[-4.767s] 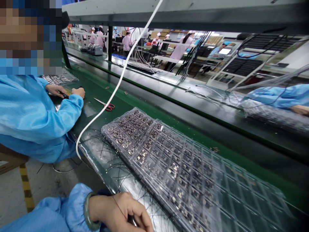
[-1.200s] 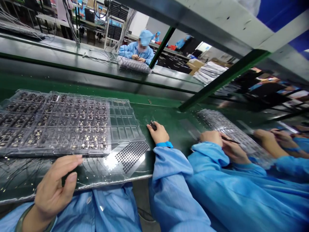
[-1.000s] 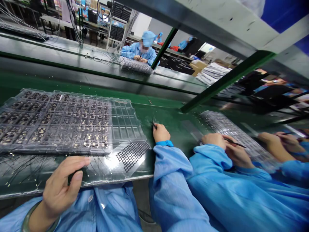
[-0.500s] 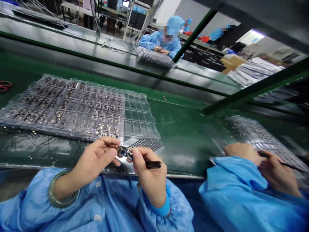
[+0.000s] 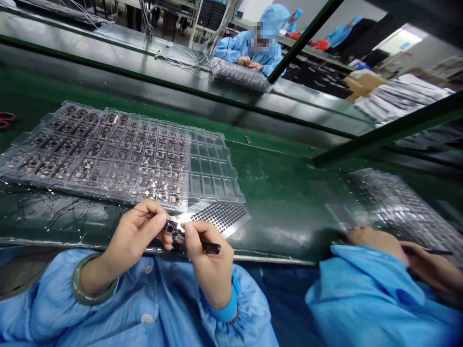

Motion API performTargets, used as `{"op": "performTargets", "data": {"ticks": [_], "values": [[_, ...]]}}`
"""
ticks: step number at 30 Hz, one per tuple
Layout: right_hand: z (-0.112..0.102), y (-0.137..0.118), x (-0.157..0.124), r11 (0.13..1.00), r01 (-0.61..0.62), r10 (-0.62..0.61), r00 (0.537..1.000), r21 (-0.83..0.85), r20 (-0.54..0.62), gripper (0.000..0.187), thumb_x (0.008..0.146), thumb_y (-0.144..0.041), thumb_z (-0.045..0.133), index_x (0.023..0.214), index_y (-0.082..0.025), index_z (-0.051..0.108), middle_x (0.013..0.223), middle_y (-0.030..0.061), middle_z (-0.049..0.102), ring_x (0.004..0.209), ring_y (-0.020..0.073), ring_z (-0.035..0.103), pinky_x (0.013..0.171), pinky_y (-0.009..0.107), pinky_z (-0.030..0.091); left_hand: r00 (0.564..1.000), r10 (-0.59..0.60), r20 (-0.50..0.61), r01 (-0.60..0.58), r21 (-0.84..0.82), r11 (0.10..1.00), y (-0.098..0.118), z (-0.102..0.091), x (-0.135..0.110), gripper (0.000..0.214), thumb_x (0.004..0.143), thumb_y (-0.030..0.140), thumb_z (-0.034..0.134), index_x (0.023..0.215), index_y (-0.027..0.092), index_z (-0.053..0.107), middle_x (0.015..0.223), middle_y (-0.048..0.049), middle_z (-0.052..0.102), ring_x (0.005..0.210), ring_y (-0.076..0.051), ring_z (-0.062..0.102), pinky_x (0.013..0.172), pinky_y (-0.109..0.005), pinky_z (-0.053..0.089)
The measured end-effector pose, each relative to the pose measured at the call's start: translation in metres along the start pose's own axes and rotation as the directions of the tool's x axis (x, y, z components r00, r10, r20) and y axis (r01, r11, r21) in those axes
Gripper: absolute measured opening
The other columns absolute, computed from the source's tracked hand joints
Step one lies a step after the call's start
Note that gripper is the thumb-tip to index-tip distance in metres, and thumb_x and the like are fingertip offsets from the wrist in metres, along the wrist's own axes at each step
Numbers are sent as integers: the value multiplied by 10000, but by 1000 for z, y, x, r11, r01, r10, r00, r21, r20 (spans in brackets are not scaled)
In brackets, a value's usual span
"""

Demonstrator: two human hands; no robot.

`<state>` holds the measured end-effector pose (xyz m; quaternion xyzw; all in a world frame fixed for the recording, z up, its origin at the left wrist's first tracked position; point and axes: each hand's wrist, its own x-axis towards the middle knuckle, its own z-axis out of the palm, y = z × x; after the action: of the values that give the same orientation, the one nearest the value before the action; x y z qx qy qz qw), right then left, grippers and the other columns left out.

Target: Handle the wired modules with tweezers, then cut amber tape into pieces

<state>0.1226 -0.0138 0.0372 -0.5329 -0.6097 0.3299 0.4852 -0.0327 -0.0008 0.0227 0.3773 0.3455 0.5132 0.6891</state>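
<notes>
Green worktop (image 5: 285,202) is carrying everything here, and the person's two hands are working just above its front edge, both sleeves in blue smock cloth (image 5: 47,308). Left hand (image 5: 135,233), jade bangle (image 5: 90,285) on the wrist, is pinching a small dark circuit board (image 5: 172,232) between thumb and fingers, nearly closed on it. Right hand (image 5: 209,266) is curled shut around a slim black-handled tool (image 5: 211,247), with the fingers hiding its tip right at the board, so contact is hard to confirm. Board is sitting between the hands, just in front of the lower edge of a clear plastic blister tray (image 5: 119,154). Tray is lying flat on the worktop, most pockets loaded with small dark boards, the right-hand columns of pockets (image 5: 213,173) showing empty. Dark perforated grid sheet (image 5: 219,217) is lying just right of the hands, against the tray's front edge. Loose thin black wires (image 5: 47,212) are lying along the tray's front, left of the hands. Red-handled scissors (image 5: 5,120) are sitting at far left. Neighbouring co-worker's hand (image 5: 372,238) is working at right beside a second plastic tray (image 5: 394,202), other hand on a black tool (image 5: 427,250). Hooded co-worker in blue (image 5: 253,48) is working across the line at a third tray (image 5: 240,76).
</notes>
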Motion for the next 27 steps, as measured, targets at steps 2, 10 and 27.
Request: {"op": "performTargets", "data": {"ticks": [2, 10, 27], "values": [[2, 1, -2, 1000, -8, 8, 1000, -2, -14, 151, 909, -236, 583, 794, -212, 678, 628, -12, 681, 560, 152, 643, 531, 242, 487, 1000, -6, -3, 6, 8, 1000, -1, -2, -1, 162, 930, 331, 598, 885, 181, 559, 680, 13, 686, 592, -116, 668, 592, -238, 575], [3, 0, -6, 1000, 9, -9, 999, 5, -31, 138, 913, -204, 587, 813, -225, 681, 661, -14, 701, 571, 154, 672, 545, 239, 501, 999, -46, -16, 47, 38, 998, -4, -7, -2, 190, 924, 359, 597, 883, 179, 552, 668, 4, 688, 574, -136, 678, 564, -254, 576], [-26, 21, -5, 919, -33, 57, 997, 392, -48, 222, 878, -389, 611, 761, -236, 721, 941, 45, 719, 815, 201, 675, 726, 322, 546, 999, 0, 51, -16, 314, 949, 1, -7, -6, 190, 858, 304, 639, 741, 161, 594, 611, 8, 642, 466, -109, 624, 479, -209, 497]]}}
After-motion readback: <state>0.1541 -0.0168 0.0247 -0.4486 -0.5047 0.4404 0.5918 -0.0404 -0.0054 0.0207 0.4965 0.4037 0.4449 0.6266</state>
